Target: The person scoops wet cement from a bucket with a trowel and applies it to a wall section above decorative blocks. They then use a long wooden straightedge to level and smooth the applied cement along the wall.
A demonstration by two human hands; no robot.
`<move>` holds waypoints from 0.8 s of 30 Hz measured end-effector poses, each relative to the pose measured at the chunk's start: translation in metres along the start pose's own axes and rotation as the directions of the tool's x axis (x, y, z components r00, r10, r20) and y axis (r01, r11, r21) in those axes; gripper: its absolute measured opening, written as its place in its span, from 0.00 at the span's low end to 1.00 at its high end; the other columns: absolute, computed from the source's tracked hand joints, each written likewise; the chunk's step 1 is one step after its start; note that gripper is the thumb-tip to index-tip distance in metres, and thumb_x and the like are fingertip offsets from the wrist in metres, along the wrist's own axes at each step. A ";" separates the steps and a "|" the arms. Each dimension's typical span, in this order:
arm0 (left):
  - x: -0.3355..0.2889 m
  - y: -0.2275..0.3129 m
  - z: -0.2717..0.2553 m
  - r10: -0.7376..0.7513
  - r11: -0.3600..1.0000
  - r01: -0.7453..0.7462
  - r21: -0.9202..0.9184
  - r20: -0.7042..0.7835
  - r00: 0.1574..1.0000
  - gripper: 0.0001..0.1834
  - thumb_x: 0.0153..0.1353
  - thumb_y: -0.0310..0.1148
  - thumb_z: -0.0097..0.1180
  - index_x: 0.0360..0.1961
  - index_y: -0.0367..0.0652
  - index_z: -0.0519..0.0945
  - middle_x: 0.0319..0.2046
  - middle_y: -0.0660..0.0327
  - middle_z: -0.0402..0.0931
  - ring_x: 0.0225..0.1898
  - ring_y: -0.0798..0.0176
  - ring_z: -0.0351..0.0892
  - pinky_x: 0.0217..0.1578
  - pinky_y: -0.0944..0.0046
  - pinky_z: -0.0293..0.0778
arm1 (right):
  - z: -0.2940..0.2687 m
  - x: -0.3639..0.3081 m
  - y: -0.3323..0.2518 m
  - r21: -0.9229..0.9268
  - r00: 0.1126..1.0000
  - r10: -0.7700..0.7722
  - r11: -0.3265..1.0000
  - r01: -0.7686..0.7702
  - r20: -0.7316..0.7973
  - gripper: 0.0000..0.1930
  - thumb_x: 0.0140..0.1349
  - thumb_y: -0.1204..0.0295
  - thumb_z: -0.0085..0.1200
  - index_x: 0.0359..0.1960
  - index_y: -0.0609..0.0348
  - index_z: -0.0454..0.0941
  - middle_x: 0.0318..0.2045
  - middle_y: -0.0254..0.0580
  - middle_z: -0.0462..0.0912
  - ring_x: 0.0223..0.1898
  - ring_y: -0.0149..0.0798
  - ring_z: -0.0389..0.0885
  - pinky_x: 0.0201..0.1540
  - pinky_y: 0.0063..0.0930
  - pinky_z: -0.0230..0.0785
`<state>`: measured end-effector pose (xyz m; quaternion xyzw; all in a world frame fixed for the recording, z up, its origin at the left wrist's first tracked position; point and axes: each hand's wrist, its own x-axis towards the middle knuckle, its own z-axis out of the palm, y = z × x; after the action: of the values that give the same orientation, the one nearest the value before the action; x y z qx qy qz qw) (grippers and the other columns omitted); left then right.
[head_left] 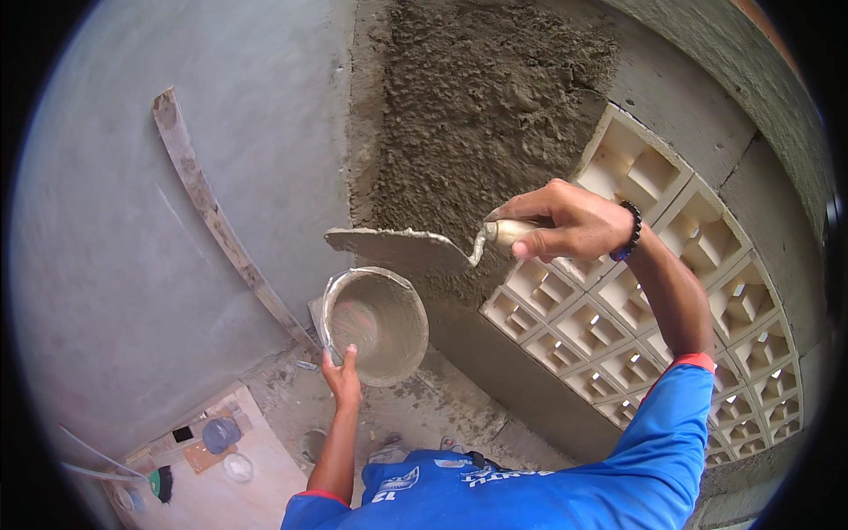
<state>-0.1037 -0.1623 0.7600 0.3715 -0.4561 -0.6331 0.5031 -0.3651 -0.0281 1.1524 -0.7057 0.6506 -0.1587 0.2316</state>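
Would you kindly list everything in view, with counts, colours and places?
Bucket: one, grey, picture centre.
Trowel: one, grey with pale handle, above the bucket.
Rough mortar: one patch, dark grey, top centre.
Perforated blocks: many, cream, right side.
Left wall: one, grey, left side.
Long strip: one, grey-brown, along the left wall.
Floor: one, grey, below the bucket.
Pale board: one, pinkish, lower left.
Tub: one, blue-grey, on the pale board.
Bowl: one, white, below the tub.
Brush-like item: one, black and green, left of the bowl.
Bracelet: one, black, right of the trowel.
Shirt: one, blue with red cuffs, bottom.
Left hand: one, bare, gripping the bucket's rim.
Right hand: one, bare, holding the trowel's handle.
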 end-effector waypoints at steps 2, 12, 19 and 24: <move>-0.004 -0.015 -0.006 -0.009 1.000 0.010 0.019 -0.027 1.000 0.26 0.59 0.27 0.60 0.57 0.28 0.69 0.51 0.51 0.74 0.50 0.60 0.72 0.54 0.61 0.66 | -0.002 0.016 0.010 0.231 0.990 0.103 0.965 -0.123 0.098 0.23 0.65 0.58 0.55 0.53 0.64 0.76 0.23 0.30 0.74 0.23 0.24 0.73 0.26 0.26 0.69; -0.027 -0.050 -0.021 -0.235 0.972 0.235 0.011 -0.050 0.971 0.31 0.57 0.25 0.60 0.61 0.31 0.65 0.53 0.51 0.73 0.54 0.59 0.71 0.57 0.61 0.64 | -0.101 -0.011 0.094 -0.088 0.676 0.348 0.848 -0.522 -0.650 0.17 0.65 0.65 0.50 0.49 0.65 0.76 0.19 0.33 0.72 0.19 0.27 0.72 0.22 0.26 0.66; -0.041 -0.104 -0.021 -0.740 0.672 0.727 -0.141 -0.087 0.667 0.42 0.54 0.26 0.62 0.68 0.51 0.56 0.61 0.53 0.64 0.57 0.46 0.69 0.49 0.37 0.70 | 0.109 -0.054 0.122 0.244 0.802 0.578 0.808 -0.537 -0.149 0.21 0.61 0.67 0.59 0.54 0.63 0.73 0.31 0.41 0.79 0.27 0.34 0.76 0.31 0.30 0.72; -0.084 -0.177 -0.021 -0.840 0.519 0.849 0.104 -0.124 0.528 0.42 0.54 0.25 0.62 0.68 0.53 0.55 0.62 0.52 0.64 0.58 0.44 0.69 0.47 0.31 0.71 | 0.329 -0.123 0.153 0.318 0.694 0.704 0.630 -0.708 0.149 0.20 0.56 0.67 0.63 0.49 0.60 0.77 0.36 0.53 0.84 0.37 0.45 0.82 0.43 0.37 0.73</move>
<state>-0.1189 -0.0707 0.5863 0.6012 -0.2504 -0.7498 0.1165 -0.3337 0.1260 0.8032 -0.3421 0.8339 -0.1651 0.4005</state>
